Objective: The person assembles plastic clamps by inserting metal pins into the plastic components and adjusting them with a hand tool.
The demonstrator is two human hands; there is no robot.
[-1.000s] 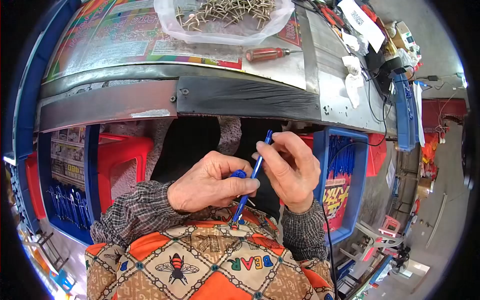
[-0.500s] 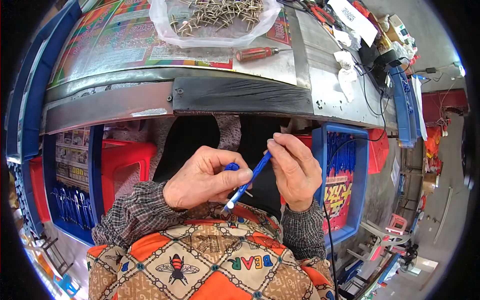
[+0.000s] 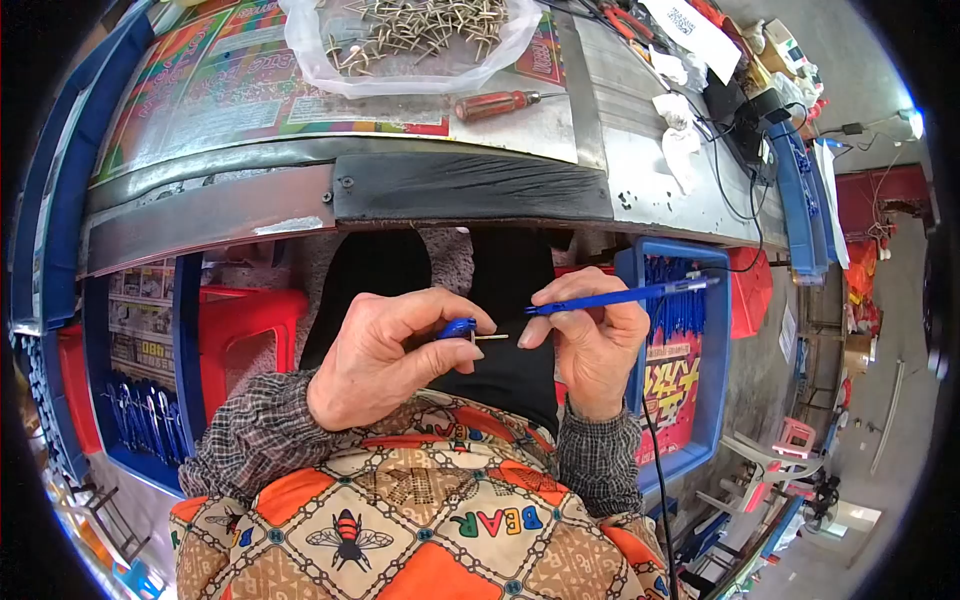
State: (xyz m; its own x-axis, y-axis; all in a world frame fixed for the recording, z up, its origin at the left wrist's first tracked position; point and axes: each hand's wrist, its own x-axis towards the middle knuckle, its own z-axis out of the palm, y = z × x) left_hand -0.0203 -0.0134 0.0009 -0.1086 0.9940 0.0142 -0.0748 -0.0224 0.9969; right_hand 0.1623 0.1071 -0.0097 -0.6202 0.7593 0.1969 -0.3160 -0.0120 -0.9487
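Pinched between the fingertips of my left hand (image 3: 385, 350) is a small rounded blue plastic piece (image 3: 457, 328). A thin metal pin (image 3: 492, 337) sticks out of it toward the right. My right hand (image 3: 600, 345) grips a slim, pen-like blue plastic stick (image 3: 630, 296). That stick lies nearly level, its dark blue end near my left fingertips and its pale end pointing right. A gap separates the stick from the pin. Both hands are above my lap, in front of the bench edge.
On the metal bench (image 3: 650, 150), a clear plastic tub (image 3: 400, 82) holds many metal pins (image 3: 435, 30). A red-handled screwdriver (image 3: 495, 105) lies beside it. Blue bins (image 3: 712, 390) with blue sticks stand either side. A red stool (image 3: 255, 330) is at left; a black cable (image 3: 655, 480) hangs at right.
My right hand has swung the stick from a steep slant to nearly level, its pale end now pointing right. The hands have parted slightly, and the metal pin in the blue piece shows clearly.
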